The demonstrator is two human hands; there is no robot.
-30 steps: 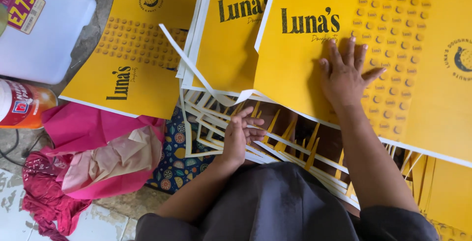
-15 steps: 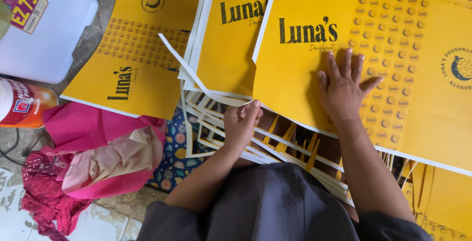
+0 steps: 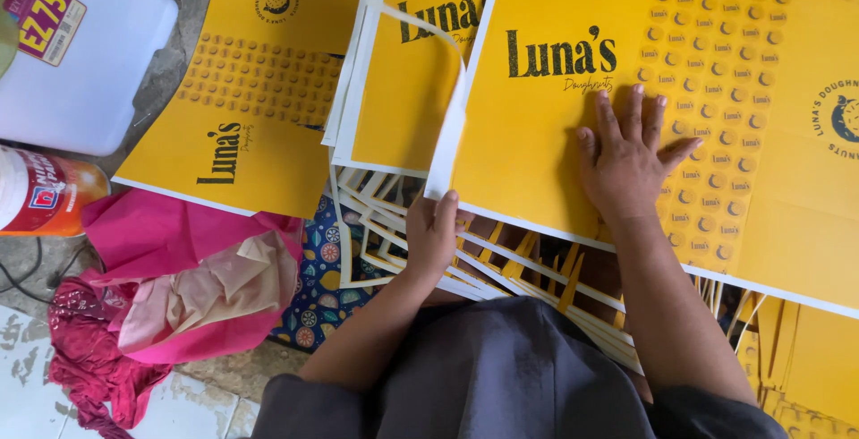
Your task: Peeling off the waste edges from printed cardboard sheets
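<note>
Head view is showing the right hand (image 3: 626,166) lying flat, fingers spread, pressing down on a big yellow printed sheet (image 3: 555,135) atop a stack. The left hand (image 3: 434,233) is pinching a thin white strip (image 3: 452,108) along the sheet's left edge, its grip closed on the strip's lower end. The strip is curling upward, looking light, floppy and easy to tear, so a hold close to the sheet seems safest. Pink cloth (image 3: 179,278) is lying to the left.

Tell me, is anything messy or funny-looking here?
Yes. A thin white strip curls up from the edge of the yellow printed sheet, pinched by the left hand. Cut strips lie tangled under the sheet, and pink cloth sits crumpled beside them.
</note>
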